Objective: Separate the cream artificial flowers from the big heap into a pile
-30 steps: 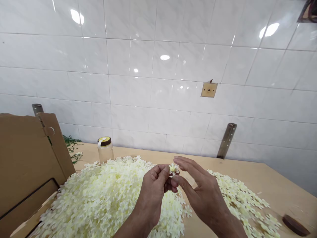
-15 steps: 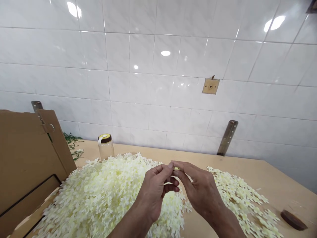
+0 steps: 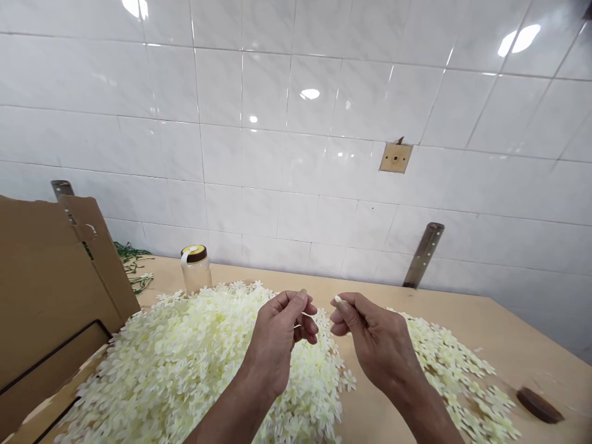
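A big heap of small cream fabric flowers [image 3: 194,357] covers the wooden table [image 3: 499,327]. My left hand [image 3: 277,339] hovers above the heap's right side, its fingers pinched closed on something I cannot make out. My right hand [image 3: 370,339] is a short gap to its right, thumb and forefinger pinched on a small cream flower piece [image 3: 338,299]. A thinner spread of the same flowers [image 3: 457,376] lies on the table to the right of my right hand.
A brown cardboard box [image 3: 50,296] stands at the left. A clear jar with a brown and yellow lid [image 3: 195,268] sits behind the heap, green stems [image 3: 134,265] beside it. A dark round lid [image 3: 539,404] lies at the right. White tiled wall behind.
My hands were joined around one flower held up between them. They have now pulled apart sideways, each pinched closed, and the flower no longer shows whole.
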`<state>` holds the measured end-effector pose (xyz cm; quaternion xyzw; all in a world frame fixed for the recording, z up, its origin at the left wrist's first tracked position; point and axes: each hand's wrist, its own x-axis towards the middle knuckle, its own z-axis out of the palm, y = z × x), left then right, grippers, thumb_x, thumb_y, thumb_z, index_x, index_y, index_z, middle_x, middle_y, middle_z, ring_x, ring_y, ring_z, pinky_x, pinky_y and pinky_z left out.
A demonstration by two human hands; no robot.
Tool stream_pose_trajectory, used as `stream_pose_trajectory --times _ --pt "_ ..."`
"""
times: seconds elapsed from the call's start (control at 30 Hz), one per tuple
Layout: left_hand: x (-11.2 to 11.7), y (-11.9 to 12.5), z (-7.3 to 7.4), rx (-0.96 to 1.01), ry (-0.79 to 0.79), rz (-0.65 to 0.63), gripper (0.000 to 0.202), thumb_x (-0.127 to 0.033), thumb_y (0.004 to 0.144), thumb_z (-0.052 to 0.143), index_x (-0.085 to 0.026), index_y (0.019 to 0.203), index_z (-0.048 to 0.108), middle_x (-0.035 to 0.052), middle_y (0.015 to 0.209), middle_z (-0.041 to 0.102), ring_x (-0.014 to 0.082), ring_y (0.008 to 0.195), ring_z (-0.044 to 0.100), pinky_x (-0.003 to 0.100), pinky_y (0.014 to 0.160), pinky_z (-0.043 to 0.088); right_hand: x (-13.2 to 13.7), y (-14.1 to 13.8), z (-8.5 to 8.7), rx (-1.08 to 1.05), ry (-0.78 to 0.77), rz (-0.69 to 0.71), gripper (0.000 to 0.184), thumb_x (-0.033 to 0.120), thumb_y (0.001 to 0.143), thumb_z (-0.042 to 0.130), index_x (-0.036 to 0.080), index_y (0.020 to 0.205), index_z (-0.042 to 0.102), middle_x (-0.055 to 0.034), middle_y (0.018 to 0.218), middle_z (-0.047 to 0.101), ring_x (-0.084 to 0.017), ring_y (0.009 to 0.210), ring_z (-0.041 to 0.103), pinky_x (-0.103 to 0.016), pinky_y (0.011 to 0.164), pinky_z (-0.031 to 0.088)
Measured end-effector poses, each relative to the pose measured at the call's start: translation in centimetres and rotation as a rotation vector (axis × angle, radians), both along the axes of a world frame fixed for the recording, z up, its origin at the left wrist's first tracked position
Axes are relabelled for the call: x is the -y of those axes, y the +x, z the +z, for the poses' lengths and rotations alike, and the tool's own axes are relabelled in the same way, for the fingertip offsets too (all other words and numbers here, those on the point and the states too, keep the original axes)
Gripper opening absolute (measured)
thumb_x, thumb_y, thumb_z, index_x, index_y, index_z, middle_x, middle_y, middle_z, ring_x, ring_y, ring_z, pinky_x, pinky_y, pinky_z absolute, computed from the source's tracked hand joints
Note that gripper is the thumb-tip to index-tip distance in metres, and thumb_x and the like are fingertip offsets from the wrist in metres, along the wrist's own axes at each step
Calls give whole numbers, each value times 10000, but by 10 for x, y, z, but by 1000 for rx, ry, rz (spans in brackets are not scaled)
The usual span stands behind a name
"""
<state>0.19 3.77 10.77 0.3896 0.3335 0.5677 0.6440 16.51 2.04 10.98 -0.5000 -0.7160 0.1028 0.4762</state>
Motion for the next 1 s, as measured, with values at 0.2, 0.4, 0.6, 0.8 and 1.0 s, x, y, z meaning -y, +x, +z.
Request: stream_pose_trajectory --times 0.2,0.4,0.6,0.8,1.0 --pt "-1 -4 0 11 17 10 244 -384 847 673 -151 786 634 35 825 624 109 587 553 258 554 457 -1 2 -3 22 0 104 303 304 1010 445 244 1216 659 -36 892 757 -175 800 737 -291 734 585" --pt "0 -5 2 24 28 9 239 -376 836 688 -150 788 631 36 820 625 107 582 556 255 554 461 3 6 2 -129 -58 132 281 362 884 675 210 1119 703 -35 796 728 -184 690 703 -298 643 576" --pt "2 1 -1 -14 2 -57 234 -372 838 681 -145 795 644 46 822 629 115 579 558 259 541 464 13 4 12 -27 5 73 259 369 983 529 202 872 691 30 550 626 -114 492 587 -225 516 473" --pt "6 9 -5 -57 -45 -208 343 -465 869 629 -126 848 678 89 850 652 150 599 589 296 557 488 6 5 6 139 146 -58 277 339 999 488 200 849 675 3 667 659 -119 532 572 -236 528 464" --pt "6 8 -3 -26 33 -225 370 -476 863 647 -111 840 701 114 886 670 168 697 606 315 646 521 -1 3 -4 181 133 73 342 242 1005 465 244 1317 605 -55 1130 737 -175 897 719 -270 741 578"
